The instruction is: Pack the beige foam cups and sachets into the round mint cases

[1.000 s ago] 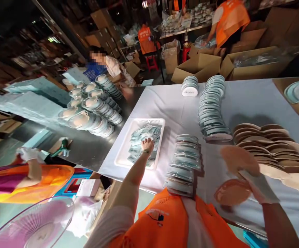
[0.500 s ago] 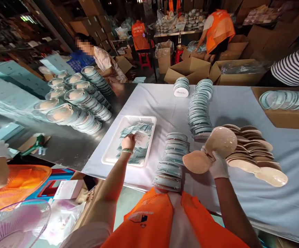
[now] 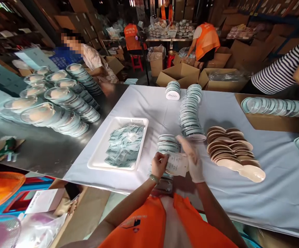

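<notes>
Just in front of the stack of clear cases point(image 3: 168, 144) on the tabletop point(image 3: 268, 193), the left hand point(image 3: 159, 164) pinches a sachet point(image 3: 177, 164) while the gloved right hand point(image 3: 193, 162) closes on its far edge, apparently mid-packing, so next seems a steady placing into a case.

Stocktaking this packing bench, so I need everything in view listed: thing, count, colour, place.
sachet: one, pale, held between both hands
white tray: one, on the cloth, left, holding pale green sachets
round lidded cases: one stack, pale green, before the hands
taller case stack: one, centre
beige cups: many, overlapping, right
filled cases: several rows, steel table, left
cardboard boxes: several, beyond the table
left hand: bare, grip on sachet
right hand: white glove, touching sachet
</notes>
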Demonstrator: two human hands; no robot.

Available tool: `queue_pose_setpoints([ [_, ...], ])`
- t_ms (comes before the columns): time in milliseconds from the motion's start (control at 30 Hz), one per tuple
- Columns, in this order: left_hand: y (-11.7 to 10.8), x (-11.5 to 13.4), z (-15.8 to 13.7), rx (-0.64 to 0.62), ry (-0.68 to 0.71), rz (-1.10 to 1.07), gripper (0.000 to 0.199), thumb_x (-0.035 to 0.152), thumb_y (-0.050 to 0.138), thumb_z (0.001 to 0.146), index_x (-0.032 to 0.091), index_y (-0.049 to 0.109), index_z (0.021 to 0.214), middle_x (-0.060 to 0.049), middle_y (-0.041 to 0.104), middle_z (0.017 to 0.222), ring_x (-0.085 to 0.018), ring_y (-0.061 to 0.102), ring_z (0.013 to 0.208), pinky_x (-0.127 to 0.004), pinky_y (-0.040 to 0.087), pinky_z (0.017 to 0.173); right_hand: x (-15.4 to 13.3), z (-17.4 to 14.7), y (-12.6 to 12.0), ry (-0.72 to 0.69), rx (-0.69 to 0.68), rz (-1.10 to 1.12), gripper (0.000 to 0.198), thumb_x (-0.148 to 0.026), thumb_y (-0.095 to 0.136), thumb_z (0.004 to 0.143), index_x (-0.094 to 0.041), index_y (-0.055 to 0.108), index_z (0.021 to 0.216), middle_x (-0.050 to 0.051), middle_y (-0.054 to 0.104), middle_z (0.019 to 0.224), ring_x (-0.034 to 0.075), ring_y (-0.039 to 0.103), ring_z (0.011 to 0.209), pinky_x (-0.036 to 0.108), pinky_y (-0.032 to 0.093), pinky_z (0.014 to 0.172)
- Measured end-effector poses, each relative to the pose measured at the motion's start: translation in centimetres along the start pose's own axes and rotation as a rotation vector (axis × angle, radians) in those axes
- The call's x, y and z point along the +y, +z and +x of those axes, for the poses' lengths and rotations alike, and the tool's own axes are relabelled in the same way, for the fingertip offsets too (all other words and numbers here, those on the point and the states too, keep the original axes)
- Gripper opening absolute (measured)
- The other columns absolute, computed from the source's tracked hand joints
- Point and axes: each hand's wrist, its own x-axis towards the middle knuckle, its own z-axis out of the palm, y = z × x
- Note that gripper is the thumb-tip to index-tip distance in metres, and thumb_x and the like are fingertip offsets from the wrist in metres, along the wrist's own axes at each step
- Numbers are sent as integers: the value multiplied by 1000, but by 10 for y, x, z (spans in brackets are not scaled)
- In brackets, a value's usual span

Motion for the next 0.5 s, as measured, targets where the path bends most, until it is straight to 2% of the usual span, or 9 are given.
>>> queue_pose_setpoints([
  [67,-7,-5,-2,-28,-45,-75,41,44,82,66,23,55,89,2,64,71,-14,59,63,-24,46,57,-3,-17,-16,-262,-297,-424,63,-45,76,79,-16,70,135,19,68,138,36,58,136,56,37,123],
  [133,-13,-7,-6,-73,-99,-167,58,43,83,64,24,53,110,1,68,79,-16,63,65,-25,48,56,0,-33,-26,-544,-534,-761,83,-43,81,74,-12,60,148,24,52,156,41,45,148,65,26,125],
  [167,-14,-7,-7,-93,-117,-197,63,44,81,65,25,51,117,0,70,83,-17,65,67,-26,49,57,4,-37,-27,-649,-583,-867,84,-42,80,77,-12,57,151,24,45,161,41,42,150,66,28,124],
  [200,-15,-6,-7,-115,-124,-207,66,45,80,68,25,50,123,-1,71,87,-19,67,70,-28,52,59,9,-37,-26,-686,-580,-894,76,-38,79,80,-14,60,149,22,44,162,39,43,150,64,33,123],
  [267,-16,-3,1,-203,-121,-180,71,46,80,70,25,50,132,-5,74,97,-22,71,80,-31,56,66,18,-24,-21,-589,-515,-803,51,-27,72,86,-21,71,136,15,58,152,33,57,139,52,45,119],
  [367,-15,1,32,-384,-150,-64,81,50,74,81,24,43,151,-14,73,123,-29,73,107,-39,59,85,27,21,-7,-212,-318,-466,41,-26,68,85,-17,75,125,11,74,128,25,70,120,37,53,111],
  [433,-13,-4,57,-363,-170,142,88,54,69,87,23,32,161,-19,62,147,-35,61,135,-47,54,103,27,54,3,-63,-199,-303,37,-34,69,83,-15,76,115,12,75,123,24,70,119,34,57,105],
  [467,-11,-10,67,-324,-179,286,95,56,70,87,21,28,164,-21,51,158,-37,51,146,-50,49,111,25,69,7,-47,-188,-310,43,-35,69,83,-11,76,118,12,75,121,24,70,119,34,53,110],
  [500,-7,-17,76,-297,-182,437,103,57,74,84,19,24,166,-24,41,165,-41,41,153,-53,44,115,22,81,10,-70,-244,-380,39,-34,70,83,-12,77,114,12,76,119,24,70,118,35,53,110],
])
